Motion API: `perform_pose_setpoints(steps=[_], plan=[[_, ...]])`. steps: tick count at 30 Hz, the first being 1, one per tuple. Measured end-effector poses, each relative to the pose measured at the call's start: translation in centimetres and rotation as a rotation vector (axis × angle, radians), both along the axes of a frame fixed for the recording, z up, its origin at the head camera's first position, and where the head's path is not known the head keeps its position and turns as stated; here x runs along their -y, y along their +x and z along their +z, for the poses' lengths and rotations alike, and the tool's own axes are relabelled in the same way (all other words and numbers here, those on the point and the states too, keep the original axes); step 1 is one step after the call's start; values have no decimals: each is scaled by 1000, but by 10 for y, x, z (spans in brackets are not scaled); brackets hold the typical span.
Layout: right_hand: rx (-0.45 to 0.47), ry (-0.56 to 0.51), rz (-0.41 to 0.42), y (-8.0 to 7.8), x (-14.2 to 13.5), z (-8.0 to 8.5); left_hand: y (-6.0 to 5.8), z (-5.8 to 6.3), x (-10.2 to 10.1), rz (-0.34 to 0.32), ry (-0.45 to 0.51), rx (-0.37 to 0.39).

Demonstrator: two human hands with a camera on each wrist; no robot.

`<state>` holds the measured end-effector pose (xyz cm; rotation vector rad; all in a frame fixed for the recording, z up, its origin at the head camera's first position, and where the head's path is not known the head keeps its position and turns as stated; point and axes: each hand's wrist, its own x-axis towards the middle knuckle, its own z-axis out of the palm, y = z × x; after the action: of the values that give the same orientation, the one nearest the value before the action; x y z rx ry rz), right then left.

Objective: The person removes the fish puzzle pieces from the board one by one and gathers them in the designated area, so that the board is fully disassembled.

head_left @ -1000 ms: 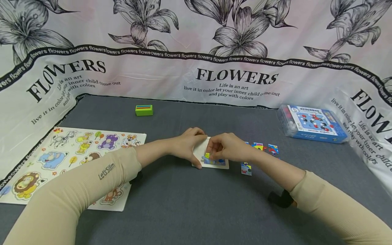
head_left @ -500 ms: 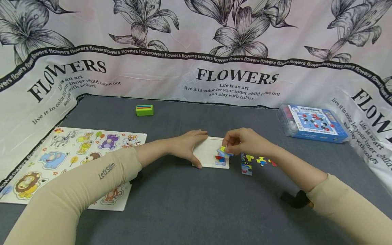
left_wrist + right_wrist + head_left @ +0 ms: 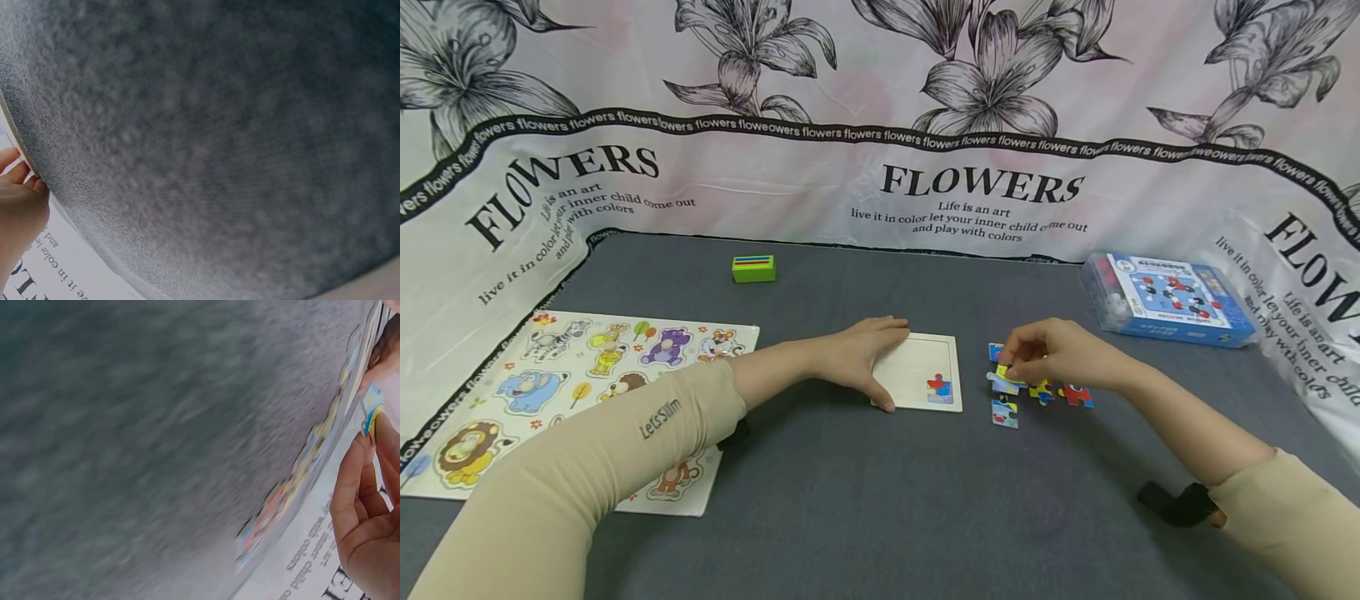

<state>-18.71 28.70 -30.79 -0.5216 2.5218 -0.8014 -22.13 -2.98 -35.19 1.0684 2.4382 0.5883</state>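
A small, pale square puzzle tray (image 3: 917,358) lies on the grey table; one red-and-blue jigsaw piece (image 3: 939,390) sits in its near right corner. My left hand (image 3: 857,358) holds the tray by its left side, thumb at the near corner and fingers at the far edge. To the right of the tray, my right hand (image 3: 1056,354) pinches a light blue and yellow jigsaw piece (image 3: 372,406) between thumb and fingertips. It is close over several loose jigsaw pieces (image 3: 1077,395), some of them hidden beneath that hand.
A large animal puzzle board (image 3: 561,354) lies at the left, partly under the left forearm. Toward the back stands a small green block (image 3: 753,269). A blue boxed set (image 3: 1172,302) is at the back right, before the flower-printed cloth (image 3: 775,179).
My right hand has carried the light blue and yellow jigsaw piece rightward from over the tray to the loose pieces. The left hand has stayed on the tray.
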Motion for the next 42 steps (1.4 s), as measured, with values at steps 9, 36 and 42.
perform_pose_setpoints(steps=[9, 36, 42], plan=[[43, -7, 57, 3, -23, 0, -2, -2, 0, 4, -4, 5], [83, 17, 144, 12, -35, -9, -1, -1, 3, -3, 4, -1], [79, 34, 137, 11, -35, -10, 0, 0, 3, -3, 4, -1]])
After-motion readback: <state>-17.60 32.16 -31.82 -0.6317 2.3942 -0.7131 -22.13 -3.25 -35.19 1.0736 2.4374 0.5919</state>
